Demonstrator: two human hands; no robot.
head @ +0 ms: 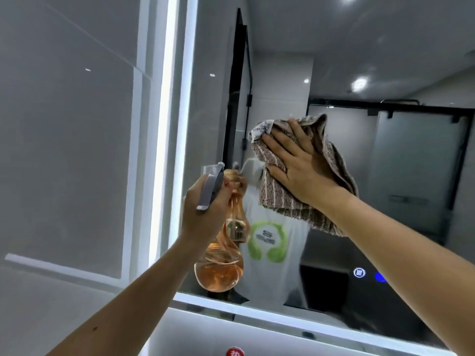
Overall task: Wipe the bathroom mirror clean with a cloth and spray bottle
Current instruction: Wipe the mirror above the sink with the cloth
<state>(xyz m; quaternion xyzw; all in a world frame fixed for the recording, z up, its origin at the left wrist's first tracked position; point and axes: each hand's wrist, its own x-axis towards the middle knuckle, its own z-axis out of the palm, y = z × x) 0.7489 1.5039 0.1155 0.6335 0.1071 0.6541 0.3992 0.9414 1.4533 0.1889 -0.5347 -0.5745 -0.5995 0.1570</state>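
Note:
The bathroom mirror (372, 60) fills the right and centre, framed by a lit white strip. My right hand (300, 165) lies flat against a brown striped cloth (272, 191), pressing it to the glass near the middle. A white care label shows at the cloth's upper left corner. My left hand (203, 211) is wrapped around the neck of an orange see-through spray bottle (221, 268) with a grey trigger head, its nozzle close to the glass left of the cloth. The bottle's lower bulb holds orange liquid.
A grey tiled wall (64, 150) is left of the mirror's lit edge (167, 124). The mirror reflects a person's white shirt with a green logo, black-framed shower glass and ceiling lights. Two touch icons (359, 273) glow at the lower right. A red round object (235, 352) sits at the bottom edge.

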